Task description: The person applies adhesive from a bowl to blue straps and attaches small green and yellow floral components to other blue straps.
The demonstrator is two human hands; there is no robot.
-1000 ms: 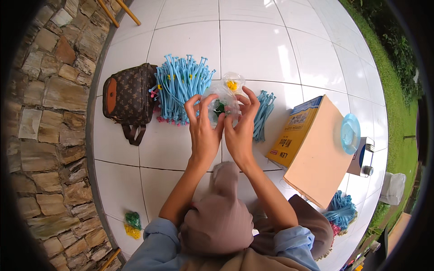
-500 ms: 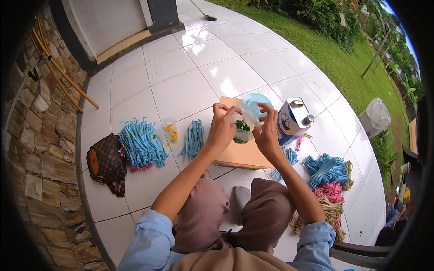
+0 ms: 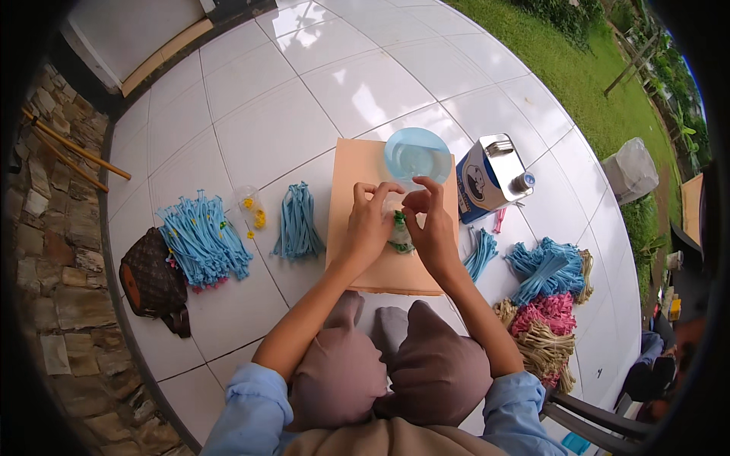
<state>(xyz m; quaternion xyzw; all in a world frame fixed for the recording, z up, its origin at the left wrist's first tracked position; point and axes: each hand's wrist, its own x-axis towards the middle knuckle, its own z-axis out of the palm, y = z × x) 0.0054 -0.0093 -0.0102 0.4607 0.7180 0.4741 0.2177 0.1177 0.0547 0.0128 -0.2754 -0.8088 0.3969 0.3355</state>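
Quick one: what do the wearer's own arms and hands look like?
Left hand and right hand: both bare, no gloves; rings too small to rule out. Forearms uncovered, no watch, bracelet or cable visible. Left sleeve and right sleeve: plain light blue, loose, folded back into thick cuffs around the elbows.

Hands pinching clear bag, green pieces inside, cardboard box beneath, blue dish beyond

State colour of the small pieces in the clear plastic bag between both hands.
Green pieces; head view shows them best.
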